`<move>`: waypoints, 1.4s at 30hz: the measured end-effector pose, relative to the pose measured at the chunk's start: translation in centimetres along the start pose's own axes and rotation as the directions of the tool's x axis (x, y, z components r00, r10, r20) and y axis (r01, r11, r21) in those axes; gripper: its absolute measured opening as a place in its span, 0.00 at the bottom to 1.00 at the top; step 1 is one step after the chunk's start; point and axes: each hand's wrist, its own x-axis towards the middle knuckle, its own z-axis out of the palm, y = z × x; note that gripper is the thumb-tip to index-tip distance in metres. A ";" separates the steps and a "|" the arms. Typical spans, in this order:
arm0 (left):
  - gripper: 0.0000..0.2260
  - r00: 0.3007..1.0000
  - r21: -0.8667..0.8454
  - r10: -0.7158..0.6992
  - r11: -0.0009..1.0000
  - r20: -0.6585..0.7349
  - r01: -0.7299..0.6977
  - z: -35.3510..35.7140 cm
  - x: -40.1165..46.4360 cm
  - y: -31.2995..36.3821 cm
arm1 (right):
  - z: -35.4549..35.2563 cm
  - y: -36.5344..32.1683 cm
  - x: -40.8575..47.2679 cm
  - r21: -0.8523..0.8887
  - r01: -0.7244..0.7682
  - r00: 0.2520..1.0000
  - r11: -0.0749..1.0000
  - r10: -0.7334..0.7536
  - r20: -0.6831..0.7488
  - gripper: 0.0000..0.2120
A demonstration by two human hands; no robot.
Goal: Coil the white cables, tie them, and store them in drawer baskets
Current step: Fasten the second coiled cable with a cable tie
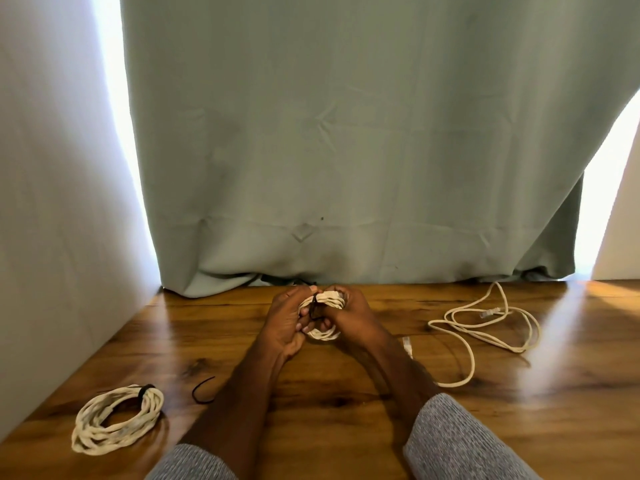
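Both hands hold a small white cable coil (323,332) above the middle of the wooden table (329,403). My left hand (284,323) pinches a black tie (314,308) that wraps the coil's top. My right hand (346,317) grips the coil from the right, its fingers curled round the strands. A larger coiled white cable (117,419) bound with a black tie lies at the front left. A loose white cable (485,327) with clear plugs sprawls uncoiled at the right.
A spare black tie (202,389) lies on the table left of my left forearm. A grey-green curtain (346,150) hangs along the table's far edge, and a white wall (52,202) bounds the left side. No drawer baskets are in view.
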 end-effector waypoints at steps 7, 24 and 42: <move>0.14 0.999 -0.004 -0.001 1.000 -0.036 0.000 0.5 -0.1 0.0 | -0.9 -0.8 -0.2 0.136 -0.052 0.974 0.989 0.020 0.225 0.10; 0.12 1.000 0.032 0.004 0.999 -0.014 -0.004 0.2 -0.1 0.3 | -1.5 -0.9 -0.7 0.137 -0.107 0.950 0.985 0.060 0.308 0.10; 0.09 0.996 -0.013 -0.021 1.000 0.086 0.022 0.4 -0.2 0.4 | -4.2 -1.5 -0.6 0.556 -0.452 0.887 0.698 0.285 0.363 0.30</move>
